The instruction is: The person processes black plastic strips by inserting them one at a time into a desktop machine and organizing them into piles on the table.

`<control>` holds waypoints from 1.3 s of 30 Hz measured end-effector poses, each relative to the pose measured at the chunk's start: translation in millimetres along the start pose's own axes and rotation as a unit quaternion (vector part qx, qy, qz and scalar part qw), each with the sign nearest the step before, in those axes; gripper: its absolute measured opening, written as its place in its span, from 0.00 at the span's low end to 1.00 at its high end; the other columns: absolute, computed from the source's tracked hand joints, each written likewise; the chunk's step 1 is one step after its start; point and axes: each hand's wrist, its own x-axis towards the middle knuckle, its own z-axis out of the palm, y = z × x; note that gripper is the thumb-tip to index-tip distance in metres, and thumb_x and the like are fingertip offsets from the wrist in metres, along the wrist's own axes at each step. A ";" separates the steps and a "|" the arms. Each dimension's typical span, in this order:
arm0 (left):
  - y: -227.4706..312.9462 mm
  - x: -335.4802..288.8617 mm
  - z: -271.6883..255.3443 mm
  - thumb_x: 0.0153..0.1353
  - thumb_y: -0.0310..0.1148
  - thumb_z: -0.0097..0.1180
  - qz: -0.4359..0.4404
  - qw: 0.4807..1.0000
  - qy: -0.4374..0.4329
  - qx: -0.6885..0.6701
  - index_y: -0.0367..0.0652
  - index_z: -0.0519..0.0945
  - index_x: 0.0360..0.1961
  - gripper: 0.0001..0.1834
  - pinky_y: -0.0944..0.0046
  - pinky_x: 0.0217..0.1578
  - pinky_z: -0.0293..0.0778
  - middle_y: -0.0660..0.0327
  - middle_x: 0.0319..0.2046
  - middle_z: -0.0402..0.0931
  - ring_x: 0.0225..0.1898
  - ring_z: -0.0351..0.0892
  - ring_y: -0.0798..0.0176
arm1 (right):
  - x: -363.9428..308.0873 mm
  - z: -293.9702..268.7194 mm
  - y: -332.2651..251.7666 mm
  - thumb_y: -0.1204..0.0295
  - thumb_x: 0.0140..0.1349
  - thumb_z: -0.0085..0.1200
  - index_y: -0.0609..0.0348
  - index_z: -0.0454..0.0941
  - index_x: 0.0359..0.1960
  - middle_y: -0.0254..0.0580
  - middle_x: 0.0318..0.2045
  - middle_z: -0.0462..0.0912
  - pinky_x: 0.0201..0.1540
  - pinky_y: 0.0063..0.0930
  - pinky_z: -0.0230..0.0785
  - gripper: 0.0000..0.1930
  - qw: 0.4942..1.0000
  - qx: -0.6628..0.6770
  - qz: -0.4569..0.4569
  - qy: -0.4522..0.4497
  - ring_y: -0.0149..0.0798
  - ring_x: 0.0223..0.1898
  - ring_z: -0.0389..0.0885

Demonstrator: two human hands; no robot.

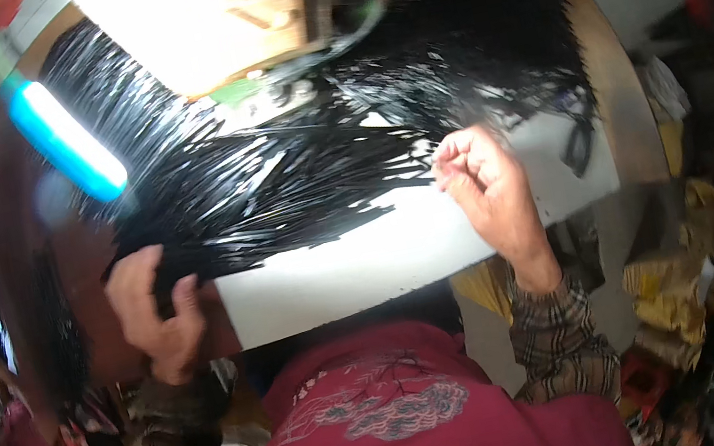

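A broad heap of thin, glossy black strips (275, 190) covers the work table, their ends fanning out unevenly. At the heap's near left corner is my left hand (154, 316), its thumb and bent fingers apart beside the dark strip ends. My right hand (491, 195) hovers over the white board (338, 279), close to the heap's right-hand tips. Its thumb and fingers are drawn together in a pinch. Whatever they hold is too small to tell. Another dense black bundle (483, 19) lies beyond my right hand.
A blue-edged lamp (66, 141) shines from the left. Behind the heap stands a pale, overexposed box-like thing (218, 28) with a green base. A small black loop-shaped object (580, 147) lies on the right. Yellow crumpled packaging (675, 291) sits beside the table's right side.
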 end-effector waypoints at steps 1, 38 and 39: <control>18.8 4.4 -0.8 0.56 0.28 0.59 -0.004 1.000 -0.017 -0.021 0.36 0.78 0.43 0.13 0.55 0.47 0.70 0.53 0.39 0.78 0.43 0.75 0.49 | -1.4 13.7 -9.7 0.76 0.61 0.55 0.62 0.73 0.36 0.36 0.24 0.80 0.29 0.20 0.69 0.05 1.000 0.017 -0.013 -0.006 0.25 0.26 0.77; 22.5 78.5 24.8 0.55 0.27 0.57 -0.160 0.944 -0.020 -0.287 0.36 0.81 0.29 0.05 0.61 0.29 0.73 0.53 0.27 0.79 0.27 0.79 0.53 | 44.3 91.7 -48.8 0.75 0.57 0.58 0.62 0.81 0.34 0.31 0.20 0.77 0.22 0.16 0.61 0.05 0.974 0.010 -0.091 -0.207 0.21 0.19 0.67; 10.0 88.7 32.0 0.54 0.27 0.57 -0.167 0.955 -0.018 -0.244 0.36 0.81 0.29 0.05 0.60 0.29 0.73 0.53 0.27 0.79 0.28 0.79 0.51 | 48.8 91.5 -34.6 0.75 0.57 0.58 0.62 0.82 0.35 0.29 0.21 0.77 0.22 0.15 0.61 0.05 0.976 0.058 -0.069 -0.198 0.20 0.19 0.66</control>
